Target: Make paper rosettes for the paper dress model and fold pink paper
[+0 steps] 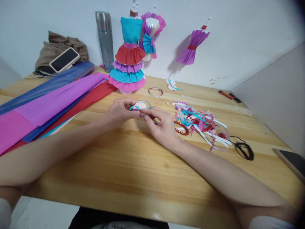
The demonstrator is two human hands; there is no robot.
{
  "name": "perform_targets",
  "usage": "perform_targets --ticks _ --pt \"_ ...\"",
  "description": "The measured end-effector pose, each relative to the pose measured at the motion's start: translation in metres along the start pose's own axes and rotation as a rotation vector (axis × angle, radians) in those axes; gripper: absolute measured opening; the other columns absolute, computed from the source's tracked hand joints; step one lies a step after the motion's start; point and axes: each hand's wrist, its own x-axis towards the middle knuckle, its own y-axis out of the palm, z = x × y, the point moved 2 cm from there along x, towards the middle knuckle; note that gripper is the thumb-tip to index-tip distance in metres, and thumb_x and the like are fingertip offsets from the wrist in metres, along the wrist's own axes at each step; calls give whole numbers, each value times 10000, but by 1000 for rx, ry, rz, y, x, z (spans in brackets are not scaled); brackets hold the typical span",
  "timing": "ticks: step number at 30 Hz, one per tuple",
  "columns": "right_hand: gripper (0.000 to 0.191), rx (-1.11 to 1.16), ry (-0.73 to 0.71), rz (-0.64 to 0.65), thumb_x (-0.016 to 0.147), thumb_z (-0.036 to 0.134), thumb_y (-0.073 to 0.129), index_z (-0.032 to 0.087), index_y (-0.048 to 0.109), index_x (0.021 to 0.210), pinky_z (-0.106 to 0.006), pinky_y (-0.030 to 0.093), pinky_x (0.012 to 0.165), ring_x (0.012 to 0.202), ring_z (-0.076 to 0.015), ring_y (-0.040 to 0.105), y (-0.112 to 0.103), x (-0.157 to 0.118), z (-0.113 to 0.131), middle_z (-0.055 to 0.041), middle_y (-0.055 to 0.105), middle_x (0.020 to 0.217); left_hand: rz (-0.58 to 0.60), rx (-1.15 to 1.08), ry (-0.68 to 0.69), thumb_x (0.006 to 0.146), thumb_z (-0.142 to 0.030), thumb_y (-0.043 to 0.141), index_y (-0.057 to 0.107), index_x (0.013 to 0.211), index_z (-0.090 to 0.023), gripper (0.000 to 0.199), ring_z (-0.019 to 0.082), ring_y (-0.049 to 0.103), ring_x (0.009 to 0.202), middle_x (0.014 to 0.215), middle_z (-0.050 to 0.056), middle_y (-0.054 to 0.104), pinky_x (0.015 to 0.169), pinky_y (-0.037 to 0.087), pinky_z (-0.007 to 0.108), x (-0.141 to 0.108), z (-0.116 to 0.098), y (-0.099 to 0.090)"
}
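Near the middle of the table, a small paper piece [141, 105], pale with blue and purple parts, is between my two hands. My left hand [122, 111] pinches its left side, fingers closed. From the right, my right hand [162, 124] pinches its lower right edge between thumb and index finger. Behind the piece shows the rim of a roll of clear tape [147, 102]. Scissors with red handles [182, 128] lie just right of my right hand, partly hidden by it. A doll form in a tiered paper dress [128, 55] stands beyond my left hand.
Paper scraps [200, 119] lie at right, near a black band [246, 151]. Folded crepe paper [54, 95] covers the left side. A flask [105, 41], a phone on cloth [64, 59] and another tape roll [155, 92] are at the back. Two more paper dresses [193, 47] [152, 35] stand by the wall.
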Motion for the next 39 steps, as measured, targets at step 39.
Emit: perform_targets --ticks 39 --pt "219 -165 -220 -6 923 119 502 176 704 987 -294 490 637 695 -168 609 1 -2 -1 -60 661 766 -51 79 -34 603 -247 761 734 723 -172 144 143 575 646 671 -4 678 640 435 279 1 5 0"
